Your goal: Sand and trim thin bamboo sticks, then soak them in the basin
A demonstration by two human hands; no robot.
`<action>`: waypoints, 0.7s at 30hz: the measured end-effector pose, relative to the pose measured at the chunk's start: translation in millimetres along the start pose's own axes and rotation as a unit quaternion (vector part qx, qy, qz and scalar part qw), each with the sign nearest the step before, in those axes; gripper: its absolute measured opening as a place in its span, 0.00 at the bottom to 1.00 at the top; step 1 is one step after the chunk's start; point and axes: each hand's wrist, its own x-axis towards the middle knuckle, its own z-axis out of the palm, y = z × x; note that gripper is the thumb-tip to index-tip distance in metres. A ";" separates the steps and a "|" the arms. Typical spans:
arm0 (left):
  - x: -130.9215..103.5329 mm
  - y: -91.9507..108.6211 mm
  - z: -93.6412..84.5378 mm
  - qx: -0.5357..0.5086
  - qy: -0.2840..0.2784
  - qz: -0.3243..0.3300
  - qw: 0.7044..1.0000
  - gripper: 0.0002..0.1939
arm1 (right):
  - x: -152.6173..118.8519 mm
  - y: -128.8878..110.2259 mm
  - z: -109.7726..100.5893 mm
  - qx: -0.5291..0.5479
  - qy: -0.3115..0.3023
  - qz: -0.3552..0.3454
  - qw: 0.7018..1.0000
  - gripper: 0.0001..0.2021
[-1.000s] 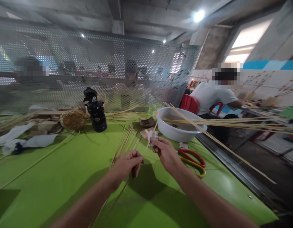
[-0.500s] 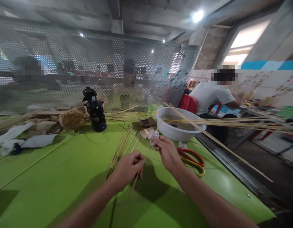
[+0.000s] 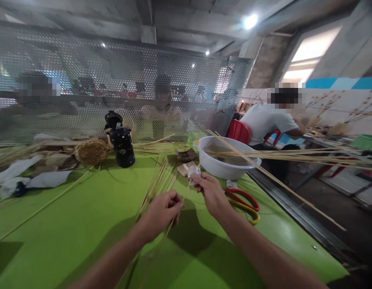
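Note:
My left hand [image 3: 162, 212] is closed around a thin bamboo strip [image 3: 168, 229], whose lower end trails down toward me. To its right, my right hand [image 3: 212, 193] pinches a crumpled white wad [image 3: 193, 173], paper or cloth. The strip appears to run up from my left fingers to the wad; my right fingers partly hide where they meet. Several loose bamboo strips [image 3: 156, 182] lie on the green table [image 3: 92, 216] beyond my left hand. Scissors [image 3: 244, 200] with red and yellow handles rest beside my right wrist, their blades not visible.
A white basin [image 3: 225, 170] of water stands behind my right hand, with long strips [image 3: 297, 154] jutting past the table edge. Farther left are a black bottle [image 3: 122, 148], a small woven basket [image 3: 92, 152] and paper scraps [image 3: 50, 178]. A person [image 3: 264, 122] sits at the right.
My right hand and the white wad have shifted very slightly left. My left hand stays almost in place, while the trailing strip below it lies a little differently.

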 end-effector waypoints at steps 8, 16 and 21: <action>2.0 2.7 -4.2 -0.066 0.001 -0.029 0.997 0.13 | -14.1 3.7 13.7 -0.036 -0.074 0.026 0.996 0.12; 0.7 -1.0 2.0 -0.057 -0.013 -0.026 0.998 0.12 | 7.9 -1.2 -6.0 0.035 0.027 -0.013 0.999 0.12; 0.9 1.6 -1.5 -0.037 0.016 -0.036 0.999 0.12 | -5.5 1.8 6.5 0.006 -0.034 0.033 0.999 0.11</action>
